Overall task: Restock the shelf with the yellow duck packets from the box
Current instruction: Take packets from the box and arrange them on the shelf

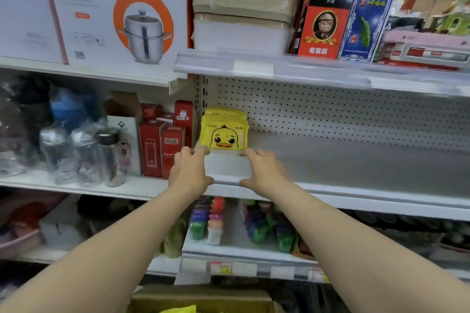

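At 9 o'clock of the stack, red cartons (162, 145) and wrapped bottles (84, 152) fill the neighbouring bay. Next comes the left hand (189, 170), fingers loose and spread, gripping nothing, tips at the 7 o'clock corner of the yellow duck packets (224, 132). The pkts stand upright in a row at the left end of the shelf (356, 160), close by the upright post. The right hand (264, 171) mirrors it at 5 o'clock, likewise slack & empty; contact w/ the front pkt can't be told. Judged step: squaring up a placed batch. The next move prob. calls for a reach down to the box (203, 297) at 6 o'clock, where more yellow shows. A fresh row would then go at the stack's 3 o'clock side.
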Demonstrator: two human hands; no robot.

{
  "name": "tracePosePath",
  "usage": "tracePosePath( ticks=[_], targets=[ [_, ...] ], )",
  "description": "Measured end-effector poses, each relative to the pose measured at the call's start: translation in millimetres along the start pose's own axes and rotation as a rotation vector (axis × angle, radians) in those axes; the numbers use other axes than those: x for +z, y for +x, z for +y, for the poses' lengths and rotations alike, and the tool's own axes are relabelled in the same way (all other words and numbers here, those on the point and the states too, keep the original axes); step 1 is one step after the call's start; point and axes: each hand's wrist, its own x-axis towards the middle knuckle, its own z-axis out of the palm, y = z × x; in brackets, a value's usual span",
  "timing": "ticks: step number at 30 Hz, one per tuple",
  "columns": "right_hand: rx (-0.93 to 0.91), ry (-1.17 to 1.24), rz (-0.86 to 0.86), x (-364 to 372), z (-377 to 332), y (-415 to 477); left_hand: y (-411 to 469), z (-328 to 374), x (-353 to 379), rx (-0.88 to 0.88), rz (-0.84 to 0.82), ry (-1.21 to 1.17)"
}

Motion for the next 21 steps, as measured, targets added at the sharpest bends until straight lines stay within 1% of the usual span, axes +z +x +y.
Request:
tracePosePath(
  ticks=[4,7,12,18,21],
  targets=[
    [-0.034,0.059,-0.065,14.7,-1.3,-39.4,-46.5,-12.4,13.5,-0.006,-0.049,0.109],
    [-0.063,0.061,-0.108,34.1,-3.5,-62.3,-77.3,-28.6,28.6,-0.022,-0.100,0.186],
    [-0.087,0.048,-0.185,76.8,-7.9,-88.8,-120.1,-57.9,52.4,-0.104,-0.208,0.200],
    [-0.079,0.057,-0.377,150.8,-5.1,-111.7,-167.4,-109.0,95.2,-0.214,-0.373,0.221],
    [-0.044,0.084,-0.477,190.6,-1.7,-120.6,-182.6,-137.5,119.6,-0.277,-0.465,0.239]
  ],
)
